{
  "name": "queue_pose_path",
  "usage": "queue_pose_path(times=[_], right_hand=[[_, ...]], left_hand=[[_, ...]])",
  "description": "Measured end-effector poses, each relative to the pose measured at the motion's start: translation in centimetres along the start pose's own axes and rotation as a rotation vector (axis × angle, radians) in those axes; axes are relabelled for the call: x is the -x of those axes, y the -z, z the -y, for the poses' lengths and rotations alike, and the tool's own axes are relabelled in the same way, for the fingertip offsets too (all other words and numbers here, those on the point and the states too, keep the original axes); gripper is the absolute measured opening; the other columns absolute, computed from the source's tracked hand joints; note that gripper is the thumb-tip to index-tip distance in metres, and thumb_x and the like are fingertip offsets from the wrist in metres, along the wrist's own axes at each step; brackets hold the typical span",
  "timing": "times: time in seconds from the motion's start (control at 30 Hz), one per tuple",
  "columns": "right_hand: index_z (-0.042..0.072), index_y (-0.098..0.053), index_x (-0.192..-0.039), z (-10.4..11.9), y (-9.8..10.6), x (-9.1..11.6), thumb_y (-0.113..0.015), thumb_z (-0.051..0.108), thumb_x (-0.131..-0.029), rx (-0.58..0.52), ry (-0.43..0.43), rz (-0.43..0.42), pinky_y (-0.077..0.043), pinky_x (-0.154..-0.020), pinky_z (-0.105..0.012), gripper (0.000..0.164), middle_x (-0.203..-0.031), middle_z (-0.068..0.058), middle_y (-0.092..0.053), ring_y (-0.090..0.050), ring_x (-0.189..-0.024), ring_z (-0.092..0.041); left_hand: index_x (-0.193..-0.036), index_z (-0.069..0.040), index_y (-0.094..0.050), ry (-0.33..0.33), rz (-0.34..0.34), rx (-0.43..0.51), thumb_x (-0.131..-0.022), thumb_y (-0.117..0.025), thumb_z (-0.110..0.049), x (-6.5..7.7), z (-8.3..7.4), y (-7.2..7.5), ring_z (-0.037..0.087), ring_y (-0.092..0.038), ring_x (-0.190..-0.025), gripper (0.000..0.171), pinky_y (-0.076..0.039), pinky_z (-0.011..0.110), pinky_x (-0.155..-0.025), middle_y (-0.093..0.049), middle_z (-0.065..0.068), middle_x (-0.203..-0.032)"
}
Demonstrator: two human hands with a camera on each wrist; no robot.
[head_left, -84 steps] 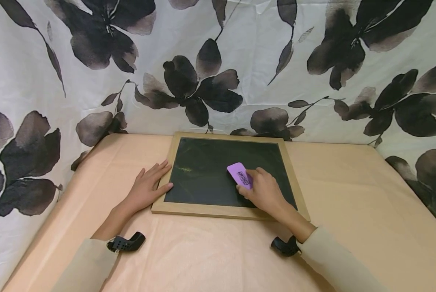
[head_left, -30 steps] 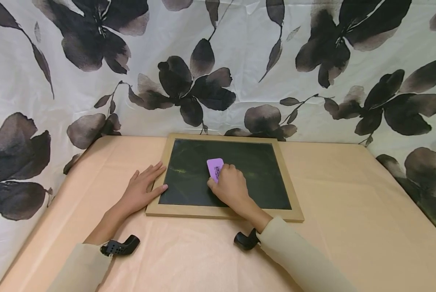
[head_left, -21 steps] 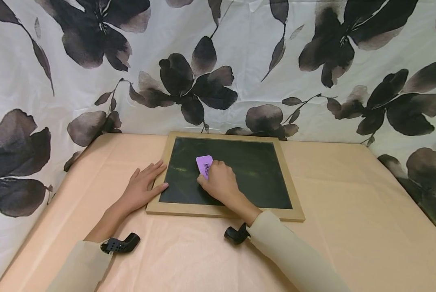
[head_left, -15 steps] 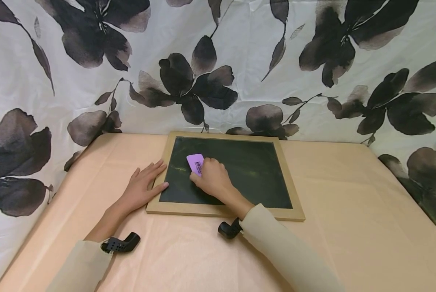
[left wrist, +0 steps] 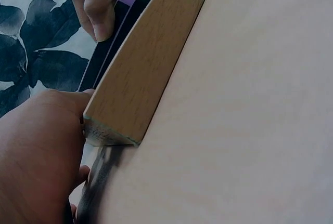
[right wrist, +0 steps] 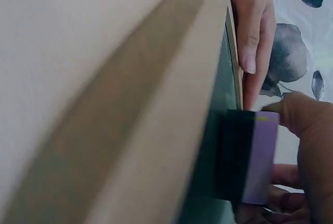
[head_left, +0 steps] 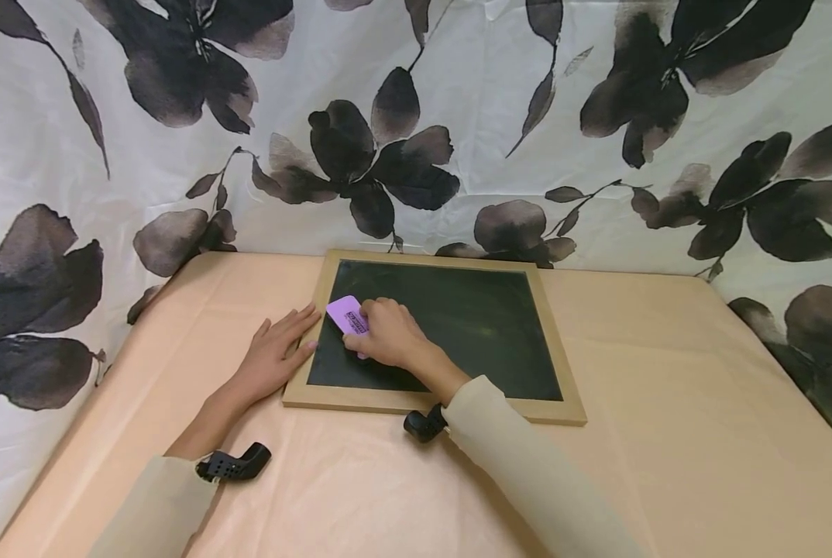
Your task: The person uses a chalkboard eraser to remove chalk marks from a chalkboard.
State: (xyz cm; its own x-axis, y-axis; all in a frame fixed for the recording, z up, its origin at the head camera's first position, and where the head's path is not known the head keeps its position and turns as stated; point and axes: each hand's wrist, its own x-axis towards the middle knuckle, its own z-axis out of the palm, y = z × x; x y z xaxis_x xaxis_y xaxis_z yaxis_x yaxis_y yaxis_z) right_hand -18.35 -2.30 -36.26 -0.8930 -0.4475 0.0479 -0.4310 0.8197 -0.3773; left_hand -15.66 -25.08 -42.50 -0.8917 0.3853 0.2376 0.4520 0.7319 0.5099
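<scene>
A small chalkboard [head_left: 458,333] in a pale wooden frame lies on the table. My right hand [head_left: 391,333] grips a purple chalkboard eraser [head_left: 347,313] between thumb and fingers, over the board's left part by the frame. In the right wrist view the eraser [right wrist: 260,156] shows a dark felt side turned to the board and a yellow smear on its purple edge. My left hand [head_left: 273,356] rests with straight fingers on the left side of the frame, its fingertips close to the eraser. The left wrist view shows the frame's corner [left wrist: 130,73] beside that hand.
A peach-coloured cloth [head_left: 667,403] covers the table. Behind it hangs a white curtain [head_left: 500,101] printed with dark flowers. Black wrist cameras [head_left: 235,463] are strapped at both sleeves. A faint yellowish smudge [head_left: 482,332] shows on the board right of centre.
My right hand has swept the eraser leftward across the board, from right of centre to the left frame. A yellow mark seen there earlier is now out of sight. The left hand stays put.
</scene>
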Motion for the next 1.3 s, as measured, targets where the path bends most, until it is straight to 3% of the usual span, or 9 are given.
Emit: queue_pose_path(times=[0.23,0.47,0.6,0.93,1.3], right_hand=[[0.004,-0.066,-0.115,-0.8,1.1,1.2,-0.069,0.040,-0.081,0.048,0.028,0.014,-0.048,-0.062,-0.028,0.049,-0.094,-0.006,-0.064,-0.055,-0.073,-0.016],[0.005,-0.065,-0.102,-2.2,2.2,2.7,-0.068,0.039,-0.079,0.091,0.036,-0.055,-0.045,-0.051,-0.029,0.041,-0.081,-0.004,-0.060,-0.053,-0.065,-0.016],[0.005,-0.063,-0.098,-4.8,3.2,4.0,-0.068,0.038,-0.078,0.118,-0.004,-0.104,-0.042,-0.048,-0.030,0.039,-0.076,-0.003,-0.055,-0.052,-0.062,-0.017],[-0.004,-0.062,-0.107,-13.6,6.1,7.4,-0.069,0.040,-0.080,0.111,-0.174,-0.161,-0.047,-0.053,-0.037,0.052,-0.083,-0.014,-0.062,-0.057,-0.068,-0.025],[-0.007,-0.060,-0.106,-17.0,7.0,10.3,-0.070,0.037,-0.081,0.101,-0.260,-0.164,-0.043,-0.049,-0.035,0.051,-0.081,-0.016,-0.059,-0.055,-0.066,-0.026]], left_hand=[[-0.147,-0.009,-0.040,-0.001,0.017,-0.010,-0.099,-0.053,-0.032,-0.6,-0.7,-0.4,0.036,-0.024,-0.140,0.055,-0.005,0.063,-0.109,-0.030,0.010,-0.154],[-0.147,-0.008,-0.039,0.009,0.008,-0.021,-0.098,-0.054,-0.032,-0.8,-1.0,0.1,0.036,-0.023,-0.141,0.056,-0.004,0.062,-0.109,-0.029,0.010,-0.154],[-0.148,-0.008,-0.037,0.014,0.017,-0.025,-0.099,-0.053,-0.033,-0.9,-1.0,0.1,0.035,-0.022,-0.141,0.057,-0.004,0.062,-0.109,-0.028,0.010,-0.155],[-0.148,-0.009,-0.037,0.016,0.011,-0.032,-0.098,-0.054,-0.033,-0.8,-0.7,-0.1,0.036,-0.022,-0.141,0.058,-0.004,0.062,-0.109,-0.027,0.010,-0.155],[-0.148,-0.010,-0.037,0.038,0.019,-0.022,-0.098,-0.054,-0.035,-0.3,-0.5,-0.5,0.036,-0.022,-0.141,0.059,-0.003,0.062,-0.109,-0.027,0.010,-0.155]])
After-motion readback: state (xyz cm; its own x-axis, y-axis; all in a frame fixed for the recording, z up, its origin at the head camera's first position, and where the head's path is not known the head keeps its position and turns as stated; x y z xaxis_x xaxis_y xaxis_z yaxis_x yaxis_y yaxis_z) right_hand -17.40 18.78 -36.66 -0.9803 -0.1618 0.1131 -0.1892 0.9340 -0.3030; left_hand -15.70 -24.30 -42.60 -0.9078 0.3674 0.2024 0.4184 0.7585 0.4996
